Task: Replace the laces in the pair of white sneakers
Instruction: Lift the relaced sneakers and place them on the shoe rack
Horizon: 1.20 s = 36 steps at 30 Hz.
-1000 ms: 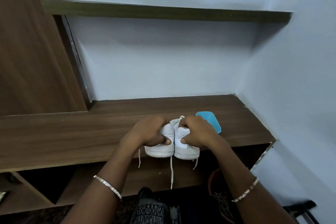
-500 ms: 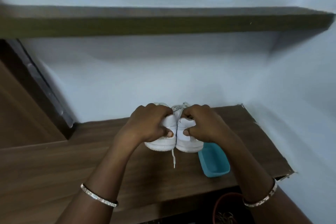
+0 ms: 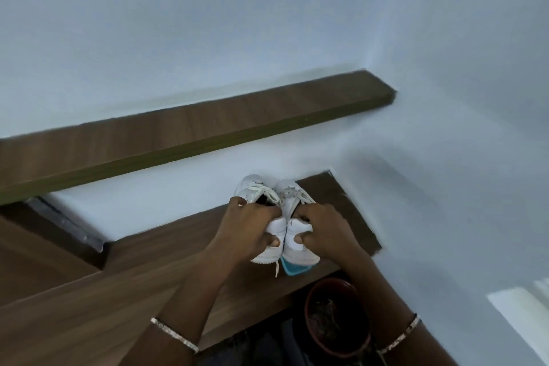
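Pale blue walls (image 3: 267, 24), meeting in a corner toward 1 o'clock; long wooden shelf (image 3: 178, 134) on the wall, slanting from 9 to 2 o'clock; wood-grain counter (image 3: 89, 306) below, toward 7 o'clock; round brown pot (image 3: 335, 315) at 5 o'clock; bright white patch (image 3: 520, 315) at 4 o'clock

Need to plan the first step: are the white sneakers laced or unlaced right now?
Laced. White laces cross the fronts of both sneakers, and one lace end dangles below the heels.

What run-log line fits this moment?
left hand grips left white sneaker; right hand grips right white sneaker; both laced, side by side; blue tray partly hidden by them
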Tool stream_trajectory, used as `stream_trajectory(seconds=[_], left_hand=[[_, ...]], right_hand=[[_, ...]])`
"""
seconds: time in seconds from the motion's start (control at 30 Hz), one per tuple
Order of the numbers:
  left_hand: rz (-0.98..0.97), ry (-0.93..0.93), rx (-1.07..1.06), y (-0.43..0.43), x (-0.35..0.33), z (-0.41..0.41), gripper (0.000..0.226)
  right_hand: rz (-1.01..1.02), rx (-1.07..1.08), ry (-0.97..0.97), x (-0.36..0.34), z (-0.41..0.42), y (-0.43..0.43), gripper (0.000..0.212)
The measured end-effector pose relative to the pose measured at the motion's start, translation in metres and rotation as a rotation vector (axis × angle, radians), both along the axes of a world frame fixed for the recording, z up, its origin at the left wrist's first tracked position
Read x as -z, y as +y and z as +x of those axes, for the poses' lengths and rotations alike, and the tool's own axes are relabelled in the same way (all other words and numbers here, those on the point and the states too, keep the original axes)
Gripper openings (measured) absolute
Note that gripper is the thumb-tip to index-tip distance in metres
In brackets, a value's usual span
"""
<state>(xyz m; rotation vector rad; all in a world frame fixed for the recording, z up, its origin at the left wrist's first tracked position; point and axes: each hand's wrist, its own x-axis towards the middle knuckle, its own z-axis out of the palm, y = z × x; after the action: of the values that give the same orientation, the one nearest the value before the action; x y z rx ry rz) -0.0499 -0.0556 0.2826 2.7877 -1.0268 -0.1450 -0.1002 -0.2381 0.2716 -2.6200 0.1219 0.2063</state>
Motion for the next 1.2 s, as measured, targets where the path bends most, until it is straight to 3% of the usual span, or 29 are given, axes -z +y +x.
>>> stream_trajectory(seconds=[0.27, 0.57, 0.87, 1.1, 1.2], left_hand=[[0.053, 0.071, 0.305, -0.07, -0.011, -0.04, 0.026], [0.106, 0.172, 0.656, -0.158, 0.041, -0.115, 0.021], [0.213, 0.096, 0.976, -0.239, 0.135, -0.204, 0.027], [0.271, 0.12, 1.092, -0.27, 0.208, -0.239, 0.026], [0.269, 0.101, 1.121, -0.266, 0.254, -0.254, 0.012]], right_hand=[[-0.017, 0.273, 0.079, -0.014, -0.091, -0.047, 0.022], [0.004, 0.636, 0.189, 0.026, -0.214, -0.086, 0.019], [0.03, 1.022, 0.207, 0.119, -0.327, -0.11, 0.018], [-0.02, 1.23, 0.194, 0.202, -0.357, -0.113, 0.017], [-0.039, 1.265, 0.143, 0.237, -0.363, -0.1, 0.017]])
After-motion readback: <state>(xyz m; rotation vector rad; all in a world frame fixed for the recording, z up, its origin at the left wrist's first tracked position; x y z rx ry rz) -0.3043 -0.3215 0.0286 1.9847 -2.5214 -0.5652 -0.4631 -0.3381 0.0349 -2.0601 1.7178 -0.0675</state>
